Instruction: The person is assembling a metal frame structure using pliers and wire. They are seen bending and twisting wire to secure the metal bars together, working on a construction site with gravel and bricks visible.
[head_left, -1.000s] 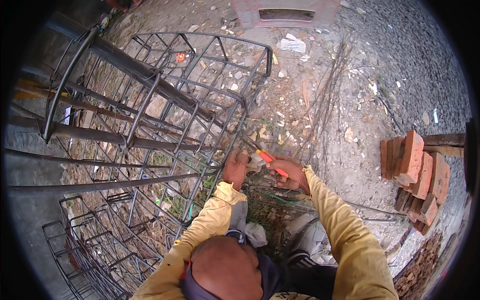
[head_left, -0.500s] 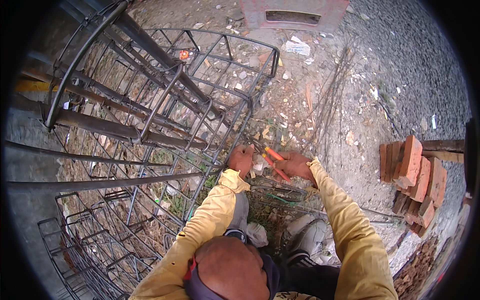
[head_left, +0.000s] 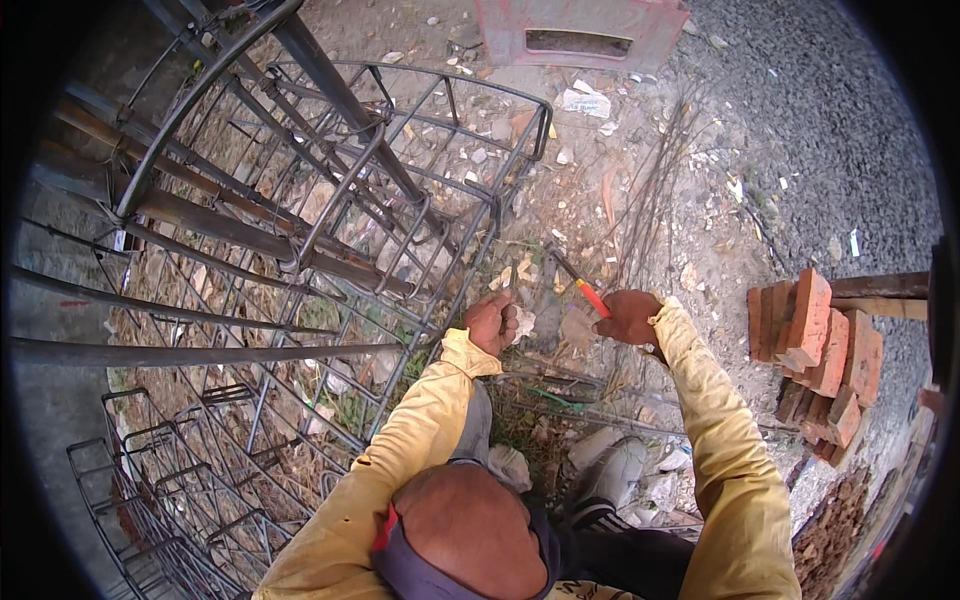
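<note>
Out over the ground, my right hand (head_left: 632,318) is wrapped round a pair of pincers (head_left: 594,298) with red and orange grips. Their dark metal head points away and to the left, apart from the cage. My left hand (head_left: 490,324) is a closed fist with its fingers curled in, and whatever it may hold is hidden. It sits just right of the tied steel rebar cage (head_left: 470,262), close to its near bars. Yellow sleeves cover both forearms.
Thick upright rebars (head_left: 340,80) with round ties rise at left. Further mesh frames (head_left: 170,480) lie lower left. Bricks (head_left: 818,330) are stacked at right, beside gravel (head_left: 800,120). A faded red crate (head_left: 580,40) stands at the far side. Thin wires (head_left: 655,190) lie on the littered soil.
My right hand has moved right with the pincers, drawing them away from my left hand and the cage. Their spread handles have come together. My left hand has stayed near the cage.
</note>
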